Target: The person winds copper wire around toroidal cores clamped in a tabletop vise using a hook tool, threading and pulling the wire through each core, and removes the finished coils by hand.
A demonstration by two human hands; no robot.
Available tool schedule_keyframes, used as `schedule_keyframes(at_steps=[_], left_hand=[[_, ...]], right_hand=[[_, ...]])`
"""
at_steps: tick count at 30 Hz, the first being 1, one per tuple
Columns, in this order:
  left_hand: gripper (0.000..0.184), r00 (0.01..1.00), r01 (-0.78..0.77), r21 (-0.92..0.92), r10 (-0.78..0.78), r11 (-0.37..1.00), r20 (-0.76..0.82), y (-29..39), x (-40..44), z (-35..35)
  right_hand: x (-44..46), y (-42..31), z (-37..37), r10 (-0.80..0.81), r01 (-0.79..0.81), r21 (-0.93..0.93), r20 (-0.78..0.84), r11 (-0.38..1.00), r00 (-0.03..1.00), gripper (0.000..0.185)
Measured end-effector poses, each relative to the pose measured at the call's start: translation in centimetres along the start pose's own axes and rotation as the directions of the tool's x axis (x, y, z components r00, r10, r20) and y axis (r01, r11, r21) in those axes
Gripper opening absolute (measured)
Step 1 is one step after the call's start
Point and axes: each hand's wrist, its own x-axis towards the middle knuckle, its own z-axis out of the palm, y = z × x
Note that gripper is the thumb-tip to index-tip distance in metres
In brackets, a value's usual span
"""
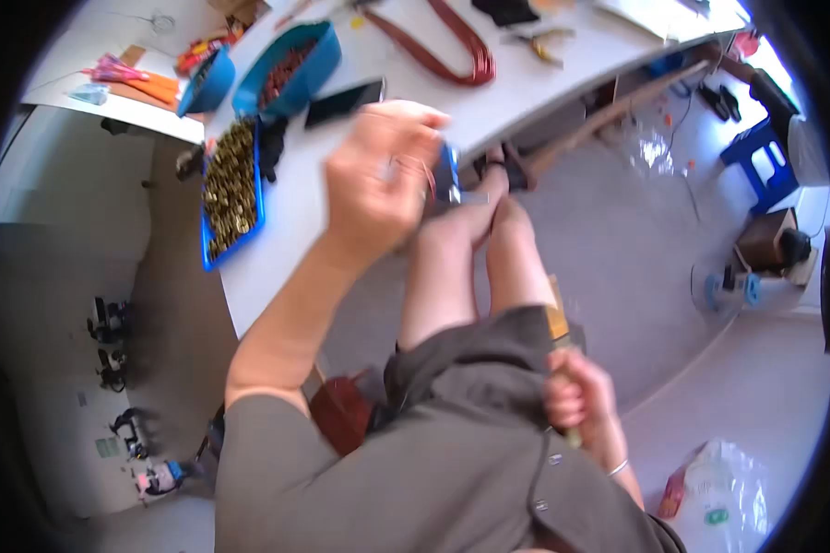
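Note:
My left hand [378,175] is raised over the table edge, blurred, its fingers closed in a pinch. Thin reddish strands show beside the fingers; what they hold is unclear. Just right of it, a blue and silver object [450,175] stands at the edge. My right hand [581,396] is low beside my hip, fingers wrapped round a narrow, yellowish handle [557,323] that sticks out above and below the fist. A blue tray [261,189] of small brass-coloured parts lies left of my left hand, and a dark phone [346,103] lies behind it.
On the white table [277,276] are a teal bin [327,64] of reddish pieces, a red-brown cable bundle [475,69] and yellow-handled pliers [551,44]. A blue crate [758,164], a brown box [765,241] and a plastic bag [724,488] are at the right.

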Motion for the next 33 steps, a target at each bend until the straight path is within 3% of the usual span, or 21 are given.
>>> schedule_keyframes(at_steps=[1, 2, 4, 5, 9, 11, 12, 13, 14, 15, 16, 19, 22, 25, 26, 27, 28, 29, 31, 32, 33], left_hand=[[0.01, 0.961, -0.27, 0.049, 0.267, 0.961, 0.068, -0.7, -1.3, 1.4], [0.009, 0.934, -0.358, 0.162, 0.349, 0.92, 0.081, -0.7, -1.8, 2.4], [0.009, 0.972, -0.21, 0.267, 0.23, 0.94, -0.043, -0.6, -1.4, 2.0], [0.01, 0.976, -0.15, 0.326, 0.192, 0.933, -0.1, -0.3, -0.5, 1.4], [0.018, 0.988, -0.116, 0.449, 0.057, 0.886, 0.144, -1.2, 1.5, -1.9], [0.022, 0.947, -0.058, 0.431, -0.088, 0.9, 0.31, -1.0, 1.7, -2.1], [0.022, 0.894, 0.006, 0.419, -0.193, 0.908, 0.405, -0.8, 1.8, -2.1], [0.02, 0.907, -0.127, 0.44, -0.075, 0.889, 0.414, -1.7, 1.8, -2.0], [0.02, 0.906, -0.135, 0.443, -0.071, 0.886, 0.417, -1.9, 2.2, -2.0], [0.02, 0.9, -0.079, 0.391, -0.103, 0.917, 0.423, -2.2, 2.5, -2.0], [0.02, 0.89, -0.013, 0.339, -0.144, 0.941, 0.434, -2.4, 2.5, -2.2], [0.021, 0.888, -0.112, 0.397, -0.087, 0.911, 0.451, -2.4, 2.6, -2.3], [0.02, 0.903, -0.031, 0.346, -0.122, 0.938, 0.412, -2.8, 2.5, -2.2], [0.02, 0.884, 0.005, 0.335, -0.161, 0.942, 0.439, -2.2, 3.0, -2.2], [0.02, 0.871, 0.017, 0.353, -0.187, 0.935, 0.454, -2.2, 3.1, -2.2], [0.02, 0.869, 0.009, 0.361, -0.186, 0.933, 0.459, -2.4, 3.1, -2.2], [0.02, 0.866, 0.016, 0.358, -0.192, 0.934, 0.462, -2.4, 3.0, -2.2], [0.019, 0.875, -0.045, 0.376, -0.145, 0.926, 0.463, -2.4, 2.9, -2.3], [0.019, 0.887, -0.099, 0.385, -0.094, 0.918, 0.453, -2.6, 2.6, -2.2], [0.018, 0.898, -0.075, 0.369, -0.098, 0.927, 0.429, -2.9, 2.4, -2.2], [0.017, 0.908, -0.05, 0.353, -0.104, 0.934, 0.405, -3.0, 2.2, -2.1]], right_hand=[[-1.1, -0.4, -1.9, -0.091, 0.101, 0.127, -0.08, 0.987, 0.993, 0.025], [-1.7, -1.1, -3.5, -0.186, 0.181, 0.209, 0.001, 0.961, 0.983, 0.025], [-2.2, -2.2, -2.8, -0.263, 0.264, 0.117, -0.024, 0.957, 0.965, 0.024], [-1.8, -2.5, -2.2, -0.226, 0.226, 0.041, 0.01, 0.973, 0.974, 0.024], [4.7, -1.9, -0.1, 0.151, -0.143, -0.122, 0.059, 0.982, 0.987, 0.023], [10.1, -1.0, 0.0, 0.365, -0.365, -0.008, 0.051, 0.931, 0.93, 0.022], [11.7, -1.5, 1.2, 0.275, -0.273, -0.064, 0.033, 0.96, 0.961, 0.024], [13.3, -2.6, 2.7, 0.182, -0.179, -0.118, 0.021, 0.977, 0.983, 0.025], [11.6, -5.1, 6.6, -0.109, 0.127, -0.248, 0.084, 0.96, 0.991, 0.024], [9.5, -7.9, 9.6, -0.058, 0.145, -0.32, 0.266, 0.936, 0.962, 0.019], [8.6, -7.0, 11.7, -0.067, 0.115, -0.291, 0.17, 0.95, 0.983, 0.016], [9.1, -4.8, 7.9, -0.319, 0.323, -0.648, 0.128, 0.69, 0.939, 0.019], [10.2, -1.4, 4.6, -0.131, 0.095, -0.353, -0.078, 0.931, 0.988, 0.016], [13.7, -1.2, 3.6, 0.25, -0.241, -0.159, 0.035, 0.957, 0.968, 0.018], [13.0, -3.1, 5.0, -0.076, 0.109, -0.293, 0.121, 0.95, 0.99, 0.018], [9.9, -6.7, 9.0, -0.395, 0.346, -0.552, 0.033, 0.759, 0.918, 0.016], [8.2, -8.9, 10.7, -0.761, 0.707, -0.5, 0.137, 0.5, 0.635, 0.017], [6.1, -11.0, 11.0, -0.96, 0.761, -0.648, 0.182, 0.045, 0.212, 0.023], [-0.1, -14.4, 13.3, -0.91, 0.999, 0.039, 0.415, 0.03, 0.011, 0.028], [-1.1, -14.3, 13.6, -0.904, 0.996, 0.019, 0.418, -0.091, -0.091, 0.028], [-0.9, -13.9, 13.6, -0.88, 0.986, -0.087, 0.468, -0.142, -0.085, 0.024]])
